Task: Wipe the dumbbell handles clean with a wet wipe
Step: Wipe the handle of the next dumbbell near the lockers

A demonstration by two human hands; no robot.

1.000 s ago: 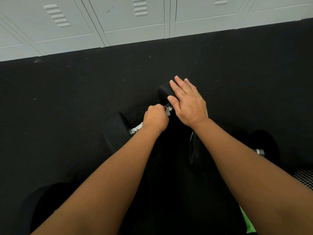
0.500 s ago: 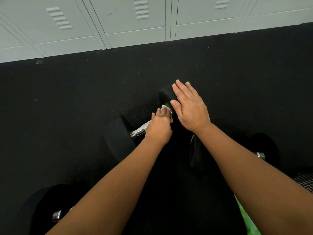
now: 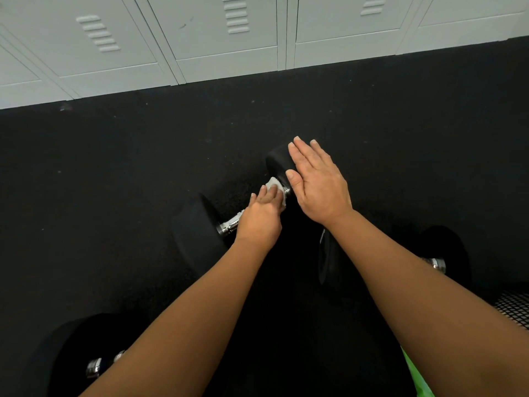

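Observation:
A black dumbbell point(image 3: 197, 236) with a chrome handle point(image 3: 230, 224) lies on the dark floor in the middle of the view. My left hand point(image 3: 262, 217) is wrapped over the handle with a white wet wipe point(image 3: 273, 186) under its fingers, near the far head. My right hand point(image 3: 316, 184) lies flat with straight fingers on the far black head point(image 3: 276, 164), steadying it. Most of the handle is hidden beneath my left hand.
A second dumbbell point(image 3: 438, 263) lies at the right behind my right forearm, and a third point(image 3: 94, 365) sits at the bottom left. Grey lockers point(image 3: 229, 38) line the far edge of the black floor point(image 3: 114, 173). A black mesh surface point(image 3: 512, 308) shows at the right edge.
My left hand has turned over the handle, from a fist to fingers laid over the wipe, which now shows by the far head. My right hand stays flat on that head.

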